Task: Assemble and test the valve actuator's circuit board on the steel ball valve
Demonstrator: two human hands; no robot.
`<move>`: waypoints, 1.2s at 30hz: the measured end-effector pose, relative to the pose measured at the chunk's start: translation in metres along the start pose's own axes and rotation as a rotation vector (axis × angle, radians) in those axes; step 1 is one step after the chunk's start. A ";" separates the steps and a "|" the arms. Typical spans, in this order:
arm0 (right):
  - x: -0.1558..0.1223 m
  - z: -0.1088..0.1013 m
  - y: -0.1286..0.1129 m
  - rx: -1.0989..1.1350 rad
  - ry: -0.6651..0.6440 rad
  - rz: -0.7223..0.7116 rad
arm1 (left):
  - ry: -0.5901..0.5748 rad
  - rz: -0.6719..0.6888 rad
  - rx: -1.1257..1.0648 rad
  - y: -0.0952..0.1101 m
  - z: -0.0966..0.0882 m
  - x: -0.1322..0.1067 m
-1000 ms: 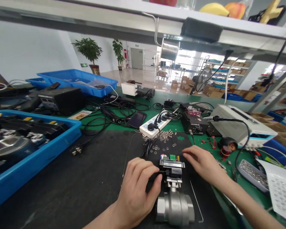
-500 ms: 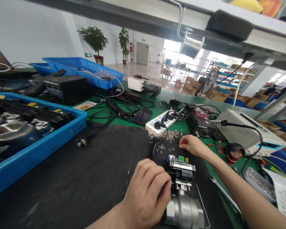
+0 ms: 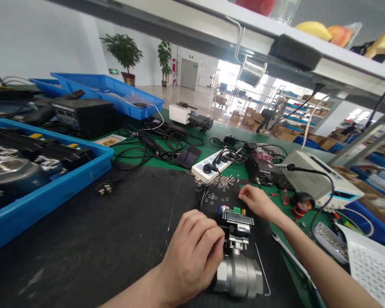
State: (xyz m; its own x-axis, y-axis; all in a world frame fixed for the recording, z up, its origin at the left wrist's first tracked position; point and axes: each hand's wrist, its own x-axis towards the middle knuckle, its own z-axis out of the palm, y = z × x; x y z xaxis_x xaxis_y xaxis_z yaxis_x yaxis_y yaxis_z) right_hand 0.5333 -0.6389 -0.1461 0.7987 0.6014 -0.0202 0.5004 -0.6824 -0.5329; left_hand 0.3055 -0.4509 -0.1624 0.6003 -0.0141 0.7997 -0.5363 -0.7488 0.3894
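Note:
A steel ball valve (image 3: 239,273) with a black actuator block (image 3: 236,222) on top stands on the black mat (image 3: 115,239) near the front edge. My left hand (image 3: 192,256) is curled against the left side of the actuator block, fingers closed on it. My right hand (image 3: 256,201) reaches past the block, fingertips pinched together just beside a scatter of small metal washers (image 3: 220,188). Whether a washer sits in the pinch is too small to see.
A blue bin (image 3: 45,179) of black and metal parts fills the left. Cables, a white power strip (image 3: 211,167), a phone (image 3: 188,156) and a soldering station (image 3: 263,169) lie behind the washers. A white instrument box (image 3: 317,179) and perforated trays (image 3: 372,261) stand at the right. A thin rod (image 3: 263,269) lies beside the valve.
My right hand went from beside the actuator block out to the washers and stays pinched there. My left hand has kept its hold on the block. The camera shifted slightly.

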 end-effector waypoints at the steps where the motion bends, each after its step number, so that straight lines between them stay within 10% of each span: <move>1: -0.013 -0.005 -0.005 0.049 0.032 -0.007 | 0.009 0.008 0.001 0.000 0.000 0.000; 11: -0.148 -0.001 -0.065 0.674 -0.118 0.035 | -0.050 0.164 -0.093 0.017 -0.007 -0.003; 27: -0.153 0.017 -0.080 0.838 -0.333 0.144 | -0.074 0.093 -0.224 0.017 -0.004 -0.010; 36: -0.155 0.006 -0.059 0.821 -0.095 0.079 | -0.048 0.019 -0.236 0.016 -0.003 -0.003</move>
State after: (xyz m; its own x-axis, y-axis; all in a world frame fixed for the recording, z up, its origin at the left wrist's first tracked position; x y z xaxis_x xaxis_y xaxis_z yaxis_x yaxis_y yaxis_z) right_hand 0.3781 -0.6895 -0.1172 0.7710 0.6223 -0.1352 0.0117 -0.2260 -0.9740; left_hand 0.2932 -0.4614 -0.1572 0.6133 -0.0621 0.7874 -0.6682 -0.5723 0.4753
